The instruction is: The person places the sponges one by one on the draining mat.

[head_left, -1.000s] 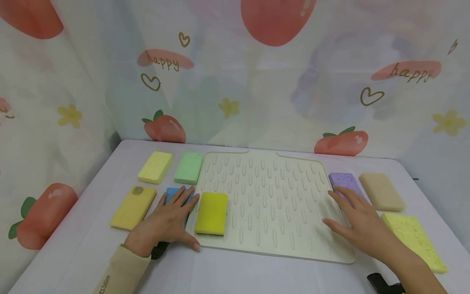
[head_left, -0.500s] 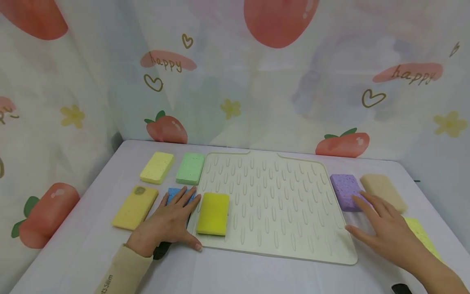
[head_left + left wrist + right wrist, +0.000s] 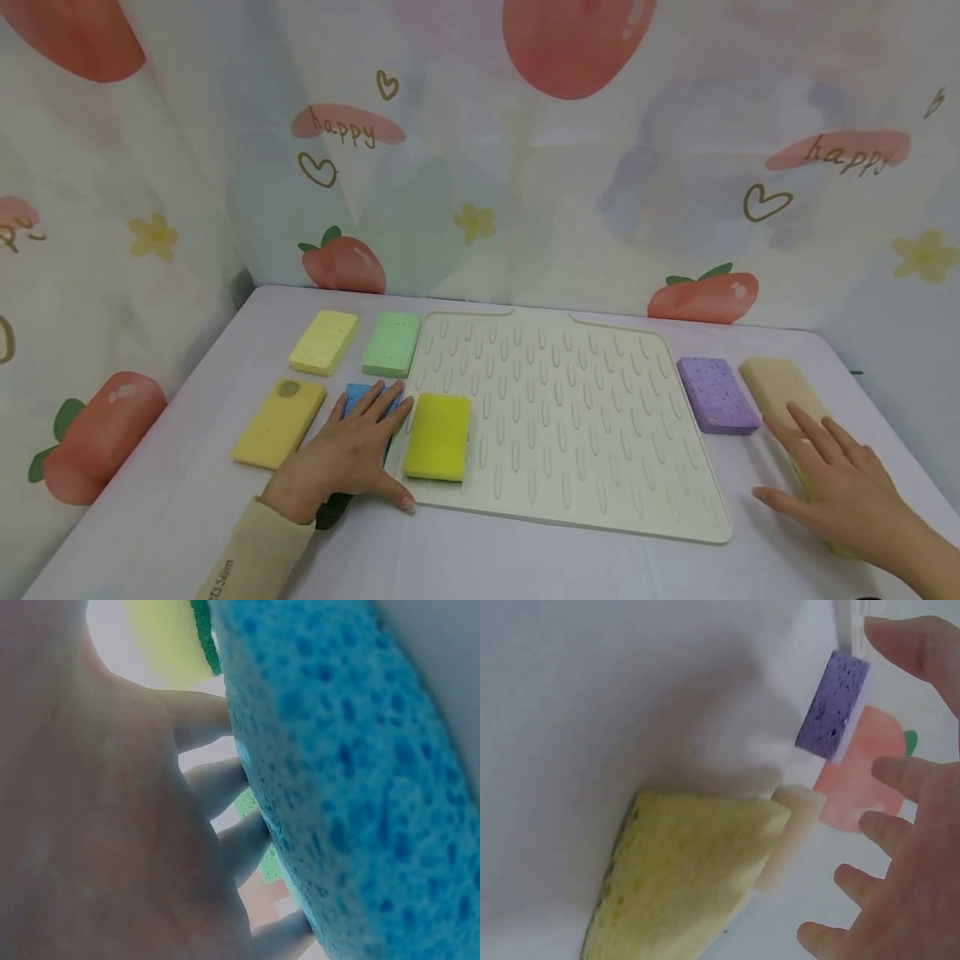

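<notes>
My left hand [image 3: 348, 446] lies with spread fingers over a blue sponge [image 3: 363, 397], covering most of it. In the left wrist view, its fingertips reach the near face of the blue sponge [image 3: 360, 787]. Just right of that hand, a bright yellow sponge [image 3: 438, 437] lies on the off-white ridged mat [image 3: 570, 417]; the left wrist view shows its green scouring edge [image 3: 204, 637]. On the right, my right hand [image 3: 843, 483] hovers, fingers spread and holding nothing, over a pale yellow sponge [image 3: 682, 862] that it mostly hides in the head view.
A purple sponge [image 3: 717, 396] and a beige sponge [image 3: 780, 383] lie right of the mat. Left of it are a green sponge [image 3: 392, 343], a light yellow sponge [image 3: 324, 342] and a yellow sponge with a round spot [image 3: 277, 425]. A patterned cloth [image 3: 555, 183] hangs behind the table.
My right hand has moved right, from beside the purple sponge and the mat's edge to over the pale yellow sponge. My left hand has stayed in place on the blue sponge.
</notes>
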The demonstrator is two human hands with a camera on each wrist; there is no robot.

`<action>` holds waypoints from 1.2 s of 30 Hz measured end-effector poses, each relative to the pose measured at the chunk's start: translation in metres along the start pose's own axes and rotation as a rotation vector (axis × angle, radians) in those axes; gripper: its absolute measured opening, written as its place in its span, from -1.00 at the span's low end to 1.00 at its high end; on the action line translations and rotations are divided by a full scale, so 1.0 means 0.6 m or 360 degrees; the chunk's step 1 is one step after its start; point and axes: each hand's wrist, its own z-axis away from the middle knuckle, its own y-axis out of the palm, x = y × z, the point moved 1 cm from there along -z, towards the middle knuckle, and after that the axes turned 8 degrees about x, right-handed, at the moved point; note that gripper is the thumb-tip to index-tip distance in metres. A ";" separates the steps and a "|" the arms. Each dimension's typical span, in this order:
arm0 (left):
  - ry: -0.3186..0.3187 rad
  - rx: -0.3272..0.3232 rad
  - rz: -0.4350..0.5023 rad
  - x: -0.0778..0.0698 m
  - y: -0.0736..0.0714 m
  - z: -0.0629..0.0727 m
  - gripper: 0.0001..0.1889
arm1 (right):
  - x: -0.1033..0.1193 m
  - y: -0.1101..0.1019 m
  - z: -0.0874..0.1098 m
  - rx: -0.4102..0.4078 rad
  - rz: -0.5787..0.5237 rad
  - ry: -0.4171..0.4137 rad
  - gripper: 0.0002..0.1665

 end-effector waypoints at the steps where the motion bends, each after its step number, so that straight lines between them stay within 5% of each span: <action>1: 0.0001 0.0000 0.0002 0.000 0.000 0.000 0.40 | -0.004 0.000 0.002 -0.0001 0.0005 0.0007 0.17; 11: -0.0002 0.0018 -0.0008 -0.004 0.001 -0.003 0.40 | -0.039 0.013 0.018 0.0038 0.0135 -0.0143 0.49; 19: -0.0008 0.0022 -0.0011 -0.006 0.000 -0.003 0.39 | -0.060 0.025 0.023 0.0153 -0.0015 -0.0167 0.54; 29: -0.0004 0.0009 -0.0018 -0.005 -0.003 -0.002 0.39 | -0.074 0.008 0.025 0.0480 -0.0119 0.0034 0.59; 36: -0.0014 0.0029 -0.0010 -0.003 -0.005 0.002 0.39 | -0.083 0.006 0.023 0.0373 -0.0086 -0.0076 0.66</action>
